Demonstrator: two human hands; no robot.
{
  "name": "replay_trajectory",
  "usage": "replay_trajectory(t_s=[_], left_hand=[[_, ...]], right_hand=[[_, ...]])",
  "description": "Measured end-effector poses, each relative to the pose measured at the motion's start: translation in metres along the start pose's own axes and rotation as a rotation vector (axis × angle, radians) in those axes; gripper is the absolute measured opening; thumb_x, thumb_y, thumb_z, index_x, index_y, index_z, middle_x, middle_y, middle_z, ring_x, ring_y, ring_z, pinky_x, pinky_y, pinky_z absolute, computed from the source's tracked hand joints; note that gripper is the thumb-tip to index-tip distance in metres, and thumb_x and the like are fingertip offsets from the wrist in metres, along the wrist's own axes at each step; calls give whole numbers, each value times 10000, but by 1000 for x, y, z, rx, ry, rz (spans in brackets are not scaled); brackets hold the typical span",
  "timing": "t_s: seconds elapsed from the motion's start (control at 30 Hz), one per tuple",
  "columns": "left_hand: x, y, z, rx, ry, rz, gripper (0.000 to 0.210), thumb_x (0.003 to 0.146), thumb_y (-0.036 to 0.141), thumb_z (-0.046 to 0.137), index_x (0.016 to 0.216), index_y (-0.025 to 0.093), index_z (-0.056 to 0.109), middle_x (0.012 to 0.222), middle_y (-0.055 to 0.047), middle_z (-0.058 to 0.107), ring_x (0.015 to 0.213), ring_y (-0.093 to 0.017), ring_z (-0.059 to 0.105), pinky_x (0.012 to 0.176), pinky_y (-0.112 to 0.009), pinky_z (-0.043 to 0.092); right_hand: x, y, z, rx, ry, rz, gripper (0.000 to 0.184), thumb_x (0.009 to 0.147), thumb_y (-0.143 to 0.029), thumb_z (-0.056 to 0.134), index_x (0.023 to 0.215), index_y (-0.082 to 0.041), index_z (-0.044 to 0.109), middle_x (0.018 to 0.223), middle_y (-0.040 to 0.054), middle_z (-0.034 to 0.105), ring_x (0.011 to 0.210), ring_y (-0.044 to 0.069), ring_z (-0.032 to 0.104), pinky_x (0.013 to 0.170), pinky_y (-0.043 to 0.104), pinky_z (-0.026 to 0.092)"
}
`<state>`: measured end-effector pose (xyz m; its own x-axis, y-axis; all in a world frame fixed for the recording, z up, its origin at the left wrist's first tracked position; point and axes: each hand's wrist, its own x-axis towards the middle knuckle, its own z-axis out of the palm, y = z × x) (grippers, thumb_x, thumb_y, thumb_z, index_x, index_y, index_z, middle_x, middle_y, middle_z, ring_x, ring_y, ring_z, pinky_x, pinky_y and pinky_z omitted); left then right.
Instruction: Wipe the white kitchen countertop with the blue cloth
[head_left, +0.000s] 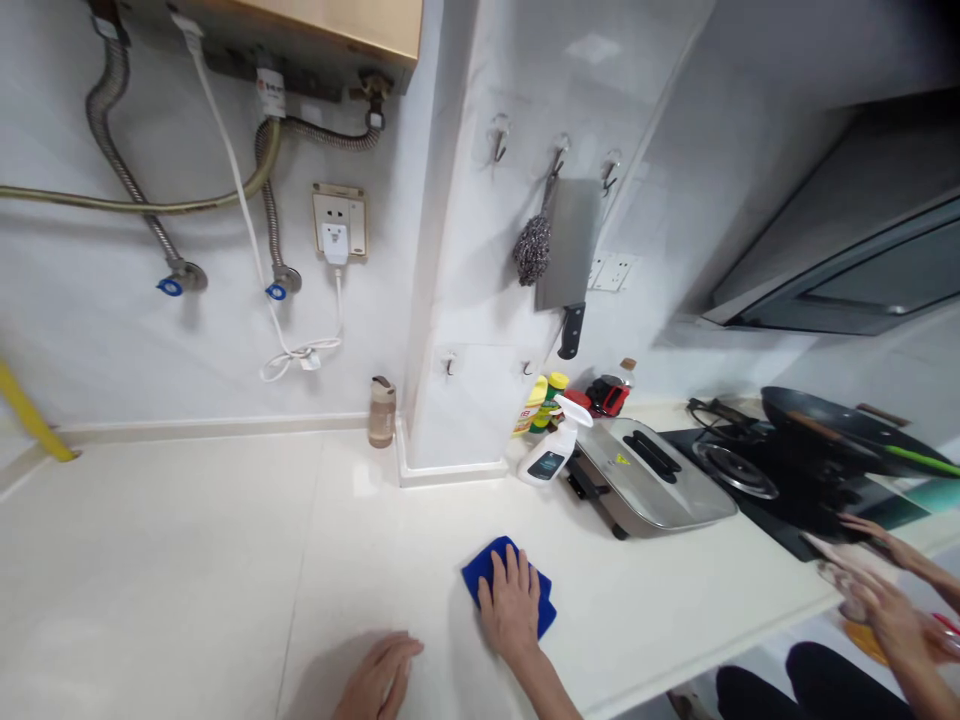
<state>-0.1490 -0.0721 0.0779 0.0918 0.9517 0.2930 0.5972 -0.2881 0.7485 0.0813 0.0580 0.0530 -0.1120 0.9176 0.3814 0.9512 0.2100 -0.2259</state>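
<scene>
My right hand (511,605) presses a folded blue cloth (482,568) against the white countertop (390,560), its fingers slightly bent over the cloth and the thumb apart. Part of the cloth is hidden beneath the palm. To the left, my left hand (381,676) is at the countertop with nothing visible in it. Its fingers are stretched out side by side, and the lower part of the hand is cut off by the frame edge. Beyond the cloth stands a white spray bottle (553,450), beside a lidded rectangular electric pan (656,475).
A brown-tinted drinking bottle (382,415) stands by the wall pillar (476,420). A cleaver (570,250) and steel scourer (532,250) hang from hooks. At right are a stove (780,500), a wok (847,425) and another person's hands (885,610). The counter's front edge runs at lower right.
</scene>
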Motion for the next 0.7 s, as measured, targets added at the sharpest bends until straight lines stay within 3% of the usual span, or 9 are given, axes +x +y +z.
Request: replay_trajectory(t_s=[0.1,0.23,0.37,0.47,0.7], left_hand=[[19,25,-2,-154,-84,-81,319,923,391,435,1166,293,618,1037,-21,749,969,-143,688,898,-268,561],[45,65,-2,-358,-174,-184,378,920,469,420,1166,240,593,865,-34,725,760,-123,666,676,-214,548],[59,98,0,-468,-275,-180,363,908,512,424,906,201,610,649,15,608,556,-85,565,554,-192,484],[62,108,4,-510,-307,-161,367,903,528,424,783,204,548,608,27,568,513,-78,548,514,-187,465],[62,113,10,-520,-332,-218,403,891,566,419,788,194,538,570,30,547,494,-83,545,472,-187,471]], right_hand=[[-8,-23,-26,296,52,-31,427,947,-435,387,1256,-192,553,1306,128,565,1307,294,427,1078,513,359],[-19,-49,-67,627,16,59,360,958,-460,399,1242,-280,527,1269,66,575,1220,231,499,1043,457,415],[-25,-59,-99,770,-4,95,339,959,-445,413,1226,-280,540,1275,64,566,1211,222,499,1039,425,426],[-28,-61,-111,826,10,92,316,964,-422,409,1197,-271,559,1250,69,574,1185,218,513,1022,411,440],[-34,-59,-112,841,12,85,275,966,-396,413,1139,-275,589,1190,63,600,1130,212,539,970,395,469]])
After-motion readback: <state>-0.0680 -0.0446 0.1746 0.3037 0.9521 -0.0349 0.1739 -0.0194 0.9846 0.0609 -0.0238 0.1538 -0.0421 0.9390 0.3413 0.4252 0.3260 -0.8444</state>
